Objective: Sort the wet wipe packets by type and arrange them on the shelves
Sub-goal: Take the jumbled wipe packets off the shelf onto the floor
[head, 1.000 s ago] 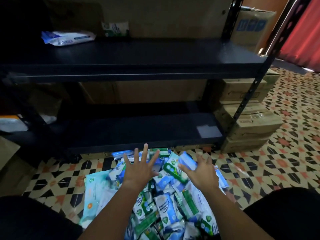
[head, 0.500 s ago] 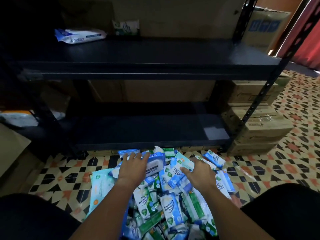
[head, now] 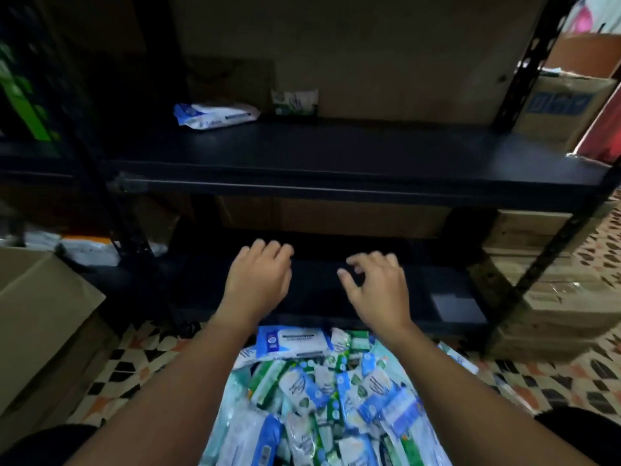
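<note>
You're holding both hands out over the lower shelf (head: pixel 447 309) with nothing in either one: the left hand (head: pixel 260 280) is hanging with its fingers loosely curled, the right hand (head: pixel 378 285) is spreading a little wider, fingertips bent down. The wet wipe packets (head: pixel 322 401) are lying heaped on the patterned floor (head: pixel 544 381) between your knees, just in front of the rack. Only two are sitting up on the middle shelf (head: pixel 369 153): a blue and white packet (head: pixel 216 116) lying flat at the back left, and a small green and white packet (head: pixel 294 101) standing just beside it against the back board.

The risk, as I'm judging it, is the mix itself. Blue and green wrappers are overlapping every which way, and the light is dim, so you could be grabbing the wrong type or dragging a neighbour along with it. The wrappers are looking glossy and soft, flat pillow shapes, likely slippery against each other, so a careless reach could be sending the heap sliding outward. The shelves are dark, smooth boards; a packet stood on edge could be tipping over.
</note>
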The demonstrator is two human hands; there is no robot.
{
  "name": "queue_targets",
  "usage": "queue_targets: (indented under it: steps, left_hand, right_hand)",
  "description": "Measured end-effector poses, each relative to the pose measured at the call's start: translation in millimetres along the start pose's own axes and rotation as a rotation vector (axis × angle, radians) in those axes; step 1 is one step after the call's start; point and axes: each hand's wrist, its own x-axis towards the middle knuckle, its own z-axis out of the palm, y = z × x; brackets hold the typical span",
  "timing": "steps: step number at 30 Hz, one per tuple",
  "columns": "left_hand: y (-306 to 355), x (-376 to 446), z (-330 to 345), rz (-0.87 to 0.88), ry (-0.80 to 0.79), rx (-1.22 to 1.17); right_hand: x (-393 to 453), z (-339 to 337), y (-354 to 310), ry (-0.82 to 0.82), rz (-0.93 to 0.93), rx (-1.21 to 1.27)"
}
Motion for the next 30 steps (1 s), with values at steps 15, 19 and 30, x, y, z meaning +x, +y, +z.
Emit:
queue_targets:
  steps: [15,19,30]
  left_hand:
    - [-166,220,-22,-0.409,-0.069,0.127]
    - [-205,254,4,-0.51,-0.17,0.12]
    - [-252,292,56,-0.567,-0.504,0.125]
  right_hand:
    - [289,13,-111,-0.074,-0.148,-0.045]
    - [352,39,-110,-0.164,-0.134,-0.157]
    - [421,92,-74,-0.275,-0.311,-0.427]
